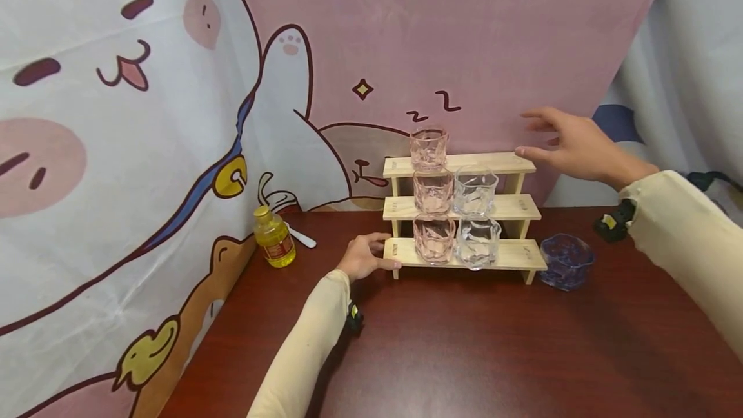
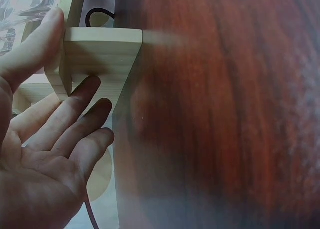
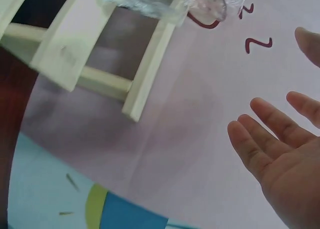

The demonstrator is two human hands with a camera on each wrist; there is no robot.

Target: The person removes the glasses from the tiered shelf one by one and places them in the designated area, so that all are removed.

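A three-tier wooden stand holds pink and clear tumblers. A pink tumbler is on the top tier; on the middle one a pink tumbler sits beside a clear tumbler. The bottom tier carries another pink tumbler and clear tumbler. My left hand grips the left end of the bottom tier, thumb on one face and fingers around the other. Empty, my right hand hovers at the top tier's right end, fingers apart and loosely bent.
A blue glass stands on the dark red table, just right of the stand. To the left are a bottle of yellow liquid and a white-handled item. A cartoon-printed cloth hangs behind.
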